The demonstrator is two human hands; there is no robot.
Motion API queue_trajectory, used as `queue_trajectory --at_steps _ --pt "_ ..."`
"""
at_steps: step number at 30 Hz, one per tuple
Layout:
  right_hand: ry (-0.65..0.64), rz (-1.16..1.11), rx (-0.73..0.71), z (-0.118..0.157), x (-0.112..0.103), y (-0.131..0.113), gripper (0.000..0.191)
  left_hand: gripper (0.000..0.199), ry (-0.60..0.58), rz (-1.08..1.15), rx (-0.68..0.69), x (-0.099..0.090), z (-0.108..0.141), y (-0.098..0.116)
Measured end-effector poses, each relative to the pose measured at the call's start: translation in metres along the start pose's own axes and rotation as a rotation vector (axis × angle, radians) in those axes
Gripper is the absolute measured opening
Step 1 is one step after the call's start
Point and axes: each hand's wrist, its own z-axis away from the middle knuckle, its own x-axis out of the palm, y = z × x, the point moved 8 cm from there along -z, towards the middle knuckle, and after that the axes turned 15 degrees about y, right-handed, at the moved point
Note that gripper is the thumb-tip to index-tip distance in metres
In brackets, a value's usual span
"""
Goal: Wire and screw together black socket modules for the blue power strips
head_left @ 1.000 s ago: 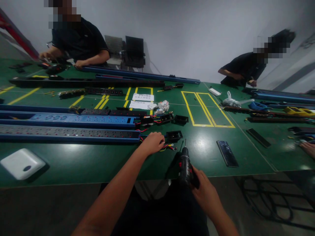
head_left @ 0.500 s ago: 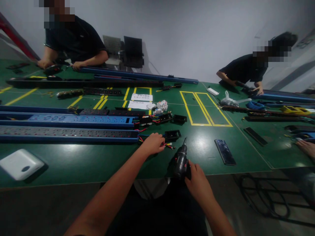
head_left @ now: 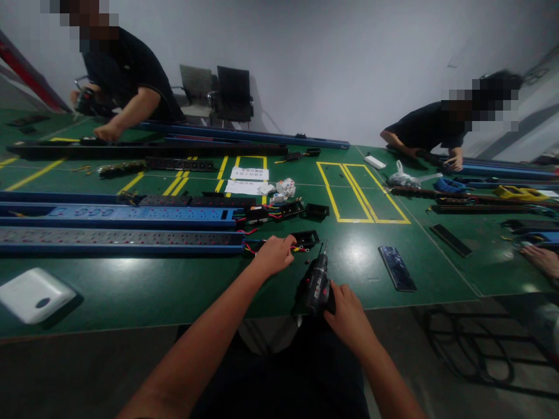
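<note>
My left hand [head_left: 275, 255] is closed on wires at the right end of the nearest blue socket strip [head_left: 122, 237]. Wire ends with ring terminals [head_left: 302, 249] stick out past its fingertips, beside a small black housing [head_left: 307, 237]. A black power drill [head_left: 318, 286] is in my right hand [head_left: 348, 311], its bit pointing away from me near the wire ends. My fingers wrap round its grip, which they partly hide.
A phone [head_left: 397, 269] lies right of the drill, a white device [head_left: 37, 295] at the left. More strips [head_left: 144, 214], papers [head_left: 244, 187] and white connectors [head_left: 286, 187] lie behind. One person [head_left: 131, 75] works at back left, another [head_left: 428, 131] at back right; a hand [head_left: 541, 259] shows at the right edge.
The ring-terminal wires have moved up towards the black housing with my left fingers. The drill is tilted a little differently. The back-left person has raised a drill and moved one hand down and left.
</note>
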Motion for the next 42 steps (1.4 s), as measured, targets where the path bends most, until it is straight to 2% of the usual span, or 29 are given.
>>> queue_trajectory --at_steps 4,9,17,20,24,27,29,30,32,35,38,42 --pt "-0.009 0.004 -0.001 -0.001 0.0 -0.002 0.076 0.041 0.02 0.049 -0.042 -0.001 0.001 -0.002" --pt "-0.019 -0.018 -0.006 -0.003 0.001 0.001 0.078 0.023 0.003 0.049 -0.09 0.004 -0.001 -0.001" --pt "-0.034 -0.026 -0.029 -0.003 0.005 0.001 0.083 0.028 0.03 0.054 -0.185 -0.001 -0.005 -0.003" --pt "-0.053 -0.033 -0.039 -0.003 0.003 0.002 0.086 0.027 0.025 0.088 -0.165 -0.007 -0.006 -0.005" --pt "-0.075 -0.072 -0.07 -0.014 -0.017 0.01 0.083 0.028 -0.035 0.101 -0.069 -0.019 -0.011 -0.007" --pt "0.043 0.002 -0.069 -0.042 -0.047 0.007 0.061 0.031 -0.044 0.102 -0.035 -0.03 -0.016 -0.011" --pt "0.116 0.071 -0.09 -0.066 -0.059 -0.01 0.051 0.032 -0.037 0.14 -0.03 -0.036 -0.018 -0.013" --pt "0.092 0.07 -0.156 -0.077 -0.057 -0.026 0.047 0.031 -0.033 0.166 -0.029 -0.038 -0.019 -0.014" --pt "-0.039 0.104 -0.347 -0.095 -0.039 -0.065 0.044 0.03 -0.031 0.215 -0.026 -0.041 -0.018 -0.015" --pt "-0.107 0.139 -0.418 -0.121 -0.015 -0.1 0.038 0.028 -0.062 0.248 -0.018 -0.042 -0.013 -0.016" --pt "-0.13 0.165 -0.452 -0.141 0.0 -0.117 0.032 0.026 -0.125 0.239 0.02 -0.038 -0.003 -0.01" --pt "-0.137 0.182 -0.511 -0.152 0.005 -0.126 0.03 0.02 -0.212 0.152 0.119 -0.025 0.016 0.005"
